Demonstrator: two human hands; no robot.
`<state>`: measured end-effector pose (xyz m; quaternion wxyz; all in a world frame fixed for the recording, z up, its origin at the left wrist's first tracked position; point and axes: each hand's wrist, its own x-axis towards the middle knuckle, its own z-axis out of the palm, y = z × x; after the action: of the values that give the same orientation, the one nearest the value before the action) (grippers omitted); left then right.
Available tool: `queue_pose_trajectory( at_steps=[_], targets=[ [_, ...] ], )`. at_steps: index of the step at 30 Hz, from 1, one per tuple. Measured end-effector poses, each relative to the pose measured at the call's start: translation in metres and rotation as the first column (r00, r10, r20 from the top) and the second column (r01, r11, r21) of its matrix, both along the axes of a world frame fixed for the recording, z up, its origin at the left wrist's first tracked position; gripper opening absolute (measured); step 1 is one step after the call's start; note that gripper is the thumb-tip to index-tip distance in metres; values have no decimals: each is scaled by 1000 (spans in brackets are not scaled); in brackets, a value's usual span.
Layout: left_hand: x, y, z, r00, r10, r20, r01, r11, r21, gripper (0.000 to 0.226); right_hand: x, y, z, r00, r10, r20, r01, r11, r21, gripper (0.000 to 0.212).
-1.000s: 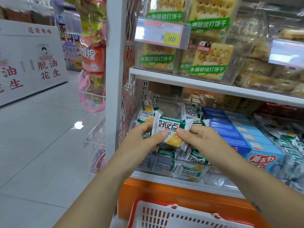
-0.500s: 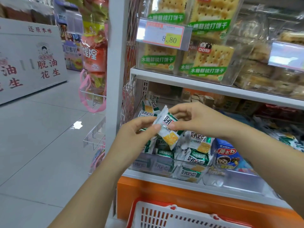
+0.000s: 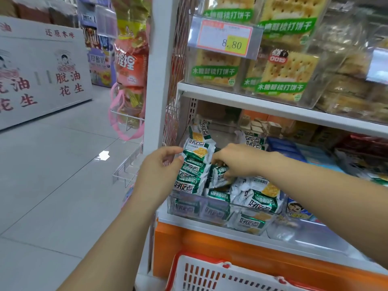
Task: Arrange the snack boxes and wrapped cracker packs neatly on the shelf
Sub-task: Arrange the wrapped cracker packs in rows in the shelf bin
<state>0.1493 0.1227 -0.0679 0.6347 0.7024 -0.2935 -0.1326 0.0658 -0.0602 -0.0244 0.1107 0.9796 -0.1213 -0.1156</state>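
The left hand (image 3: 159,171) pinches the near edge of a green-and-white cracker pack (image 3: 198,152) between thumb and curled fingers. The right hand (image 3: 239,159), fingers curled downward, grips a second cracker pack (image 3: 220,177) directly beneath it, inside the clear bin (image 3: 189,206).

The white lower shelf (image 3: 199,224) carries a clear plastic bin (image 3: 199,206) heaped with green-and-white wrapped cracker packs (image 3: 262,201), and blue snack boxes (image 3: 281,145) stand just beside it on the right. The upper shelf (image 3: 252,102) bears clear boxes of soda crackers (image 3: 287,74).
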Motion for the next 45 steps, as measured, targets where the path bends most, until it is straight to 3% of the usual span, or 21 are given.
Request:
queue_pose_trajectory(
  at_steps=[3, 7, 11, 15, 20, 32, 41, 45],
  targets=[
    [0, 0, -1, 1000, -8, -3, 8, 999, 40, 15, 17, -5, -11, 997, -47, -53, 48, 999, 18, 27],
    [0, 0, -2, 1000, -8, 15, 7, 996, 94, 21, 33, -11, -21, 970, -138, -201, 173, 970, 169, 35],
    [-1, -1, -1, 1000, 7, 21, -10, 994, 109, 26, 35, -14, -29, 943, -179, -280, 262, 918, 298, 21],
    [0, 0, -3, 1000, 9, 16, -10, 995, 103, 23, 36, -23, -27, 941, -184, -284, 284, 885, 370, 31],
    [1, 1, -4, 999, 9, 34, -13, 994, 113, 21, 36, -37, -22, 988, -143, -49, 150, 970, 191, 22],
    [5, -1, -10, 999, 16, 51, -21, 993, 113, 19, 35, -39, -41, 964, -148, -222, 152, 988, -1, 38],
    [4, -4, -8, 999, -4, 41, -1, 995, 104, 20, 36, -39, -7, 994, -32, -105, 23, 996, -85, 12],
    [3, -4, -8, 1000, -6, 24, 4, 995, 95, 19, 21, -29, 12, 1000, 26, 4, -25, 989, -147, 38]
  ],
)
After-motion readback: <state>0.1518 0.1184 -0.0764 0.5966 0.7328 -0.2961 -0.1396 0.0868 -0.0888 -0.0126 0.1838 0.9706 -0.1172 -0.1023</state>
